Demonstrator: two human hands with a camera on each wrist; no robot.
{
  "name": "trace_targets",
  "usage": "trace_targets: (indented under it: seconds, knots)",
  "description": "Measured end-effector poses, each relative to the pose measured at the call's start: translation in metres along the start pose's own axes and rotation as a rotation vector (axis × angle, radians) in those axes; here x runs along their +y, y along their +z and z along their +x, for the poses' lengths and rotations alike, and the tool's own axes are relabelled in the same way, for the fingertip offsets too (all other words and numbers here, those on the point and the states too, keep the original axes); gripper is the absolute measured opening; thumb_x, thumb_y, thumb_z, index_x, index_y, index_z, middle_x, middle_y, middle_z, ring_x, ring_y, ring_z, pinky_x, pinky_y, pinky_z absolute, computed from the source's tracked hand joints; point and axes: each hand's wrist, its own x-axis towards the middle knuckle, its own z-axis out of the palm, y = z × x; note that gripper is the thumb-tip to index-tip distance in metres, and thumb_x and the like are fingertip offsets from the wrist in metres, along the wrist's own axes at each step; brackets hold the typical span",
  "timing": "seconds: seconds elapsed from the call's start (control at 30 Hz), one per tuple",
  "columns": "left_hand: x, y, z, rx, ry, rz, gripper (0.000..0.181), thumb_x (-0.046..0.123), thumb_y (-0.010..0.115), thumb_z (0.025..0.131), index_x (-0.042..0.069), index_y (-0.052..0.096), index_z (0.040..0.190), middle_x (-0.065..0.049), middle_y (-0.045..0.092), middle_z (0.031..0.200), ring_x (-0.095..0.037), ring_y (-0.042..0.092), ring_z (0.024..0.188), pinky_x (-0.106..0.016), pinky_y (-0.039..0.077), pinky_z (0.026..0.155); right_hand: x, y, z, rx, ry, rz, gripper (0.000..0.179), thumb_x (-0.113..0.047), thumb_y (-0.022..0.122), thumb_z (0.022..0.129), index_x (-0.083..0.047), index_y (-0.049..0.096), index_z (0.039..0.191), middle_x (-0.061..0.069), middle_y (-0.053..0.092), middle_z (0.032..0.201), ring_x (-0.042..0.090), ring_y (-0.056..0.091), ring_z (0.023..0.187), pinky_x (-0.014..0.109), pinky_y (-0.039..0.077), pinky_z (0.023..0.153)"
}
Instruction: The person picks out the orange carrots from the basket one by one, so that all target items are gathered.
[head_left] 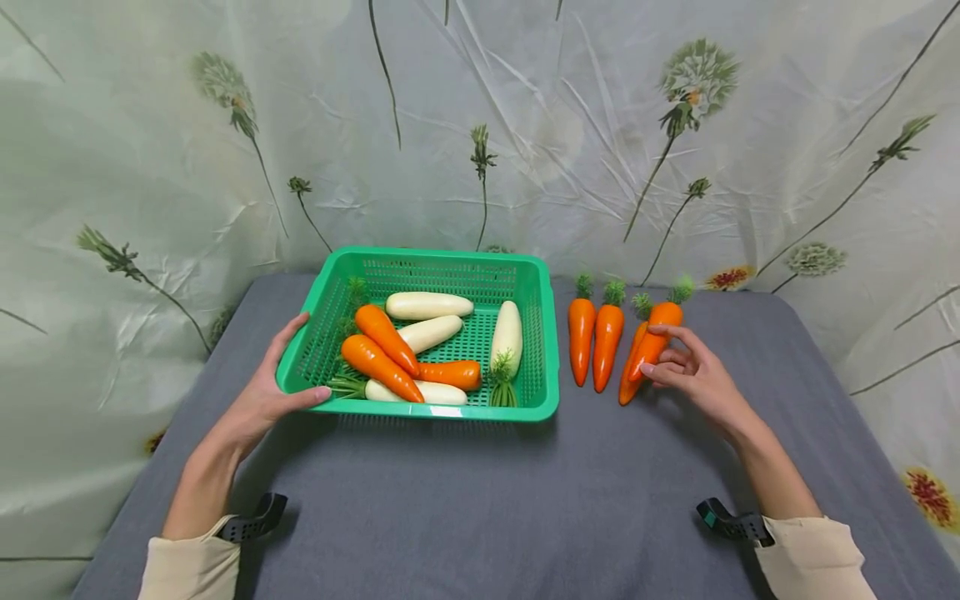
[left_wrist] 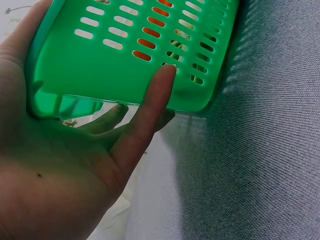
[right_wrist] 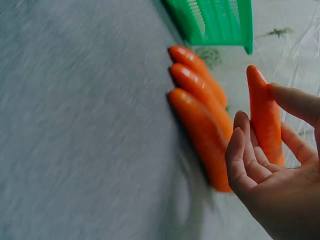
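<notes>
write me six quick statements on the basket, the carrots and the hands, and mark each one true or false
1. The right hand holds a carrot. True.
2. The left hand holds a carrot too. False: it grips the green basket.
3. Three carrots lie in the basket. True.
4. Every white radish lies outside the basket. False: four show inside it.
5. Three more carrots lie on the grey cloth. True.
6. Their green tops point toward the person. False: they point away.
</notes>
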Motion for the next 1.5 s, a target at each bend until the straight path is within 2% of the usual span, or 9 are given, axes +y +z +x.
trace_targets:
  seconds: [0.17, 0.3, 0.53, 0.8, 0.93, 1.2, 1.5]
  knots:
    - [0.001, 0.0, 0.001, 0.005, 0.008, 0.023, 0.105, 0.015, 0.074, 0.094, 0.048, 0.004, 0.165, -0.017, 0.014, 0.168, -0.01, 0.038, 0.129, -0.018, 0.041, 0.096, 0.012, -0.007, -0.005, 0.008, 0.019, -0.027, 0.05, 0.0, 0.066, 0.1, -0.009, 0.043, 0.143, -0.002, 0.073, 0.092, 0.016, 0.072, 0.082, 0.028, 0.06, 0.073]
    - [0.002, 0.002, 0.004, 0.003, 0.02, 0.0, 0.104, 0.014, 0.074, 0.094, 0.047, 0.005, 0.165, -0.017, 0.018, 0.166, -0.008, 0.042, 0.126, -0.013, 0.043, 0.093, 0.018, -0.011, -0.007, 0.028, 0.026, -0.051, 0.05, 0.001, 0.066, 0.099, -0.008, 0.043, 0.141, -0.003, 0.072, 0.09, 0.016, 0.071, 0.08, 0.028, 0.06, 0.072]
    - [0.001, 0.002, 0.004, -0.002, 0.017, -0.003, 0.104, 0.014, 0.074, 0.094, 0.046, 0.005, 0.165, -0.019, 0.018, 0.165, -0.005, 0.043, 0.123, -0.011, 0.043, 0.091, 0.025, -0.011, -0.012, 0.03, 0.057, -0.24, 0.056, -0.009, 0.07, 0.099, -0.003, 0.038, 0.146, -0.001, 0.068, 0.093, 0.015, 0.069, 0.08, 0.028, 0.058, 0.071]
    - [0.001, 0.005, 0.012, -0.015, 0.024, -0.01, 0.104, 0.014, 0.074, 0.094, 0.045, 0.006, 0.166, -0.017, 0.018, 0.166, -0.008, 0.043, 0.124, -0.012, 0.043, 0.092, 0.024, -0.015, -0.014, 0.055, 0.111, -0.336, 0.062, -0.016, 0.07, 0.1, -0.002, 0.038, 0.151, 0.005, 0.062, 0.099, 0.011, 0.067, 0.077, 0.029, 0.056, 0.067]
    - [0.001, 0.004, 0.01, -0.007, 0.015, 0.0, 0.104, 0.014, 0.075, 0.094, 0.047, 0.005, 0.165, -0.016, 0.016, 0.168, -0.009, 0.041, 0.127, -0.013, 0.042, 0.092, 0.023, -0.013, -0.011, 0.05, 0.113, -0.389, 0.062, -0.018, 0.071, 0.1, -0.004, 0.041, 0.153, 0.009, 0.065, 0.1, 0.009, 0.065, 0.08, 0.029, 0.055, 0.066]
    - [-0.001, -0.002, 0.0, -0.006, -0.003, 0.019, 0.103, 0.017, 0.073, 0.096, 0.05, 0.003, 0.164, -0.016, 0.013, 0.168, -0.012, 0.039, 0.129, -0.013, 0.042, 0.091, 0.021, -0.002, -0.001, 0.008, 0.125, -0.402, 0.064, -0.014, 0.071, 0.099, -0.002, 0.04, 0.154, 0.017, 0.064, 0.1, 0.011, 0.062, 0.076, 0.03, 0.055, 0.064]
    - [-0.001, -0.001, 0.001, -0.006, 0.008, 0.005, 0.104, 0.016, 0.073, 0.095, 0.049, 0.003, 0.164, -0.017, 0.014, 0.168, -0.01, 0.039, 0.129, -0.012, 0.041, 0.092, 0.017, -0.003, 0.003, -0.003, 0.122, -0.391, 0.071, -0.008, 0.069, 0.099, -0.001, 0.03, 0.159, 0.02, 0.066, 0.097, 0.012, 0.06, 0.069, 0.031, 0.051, 0.058]
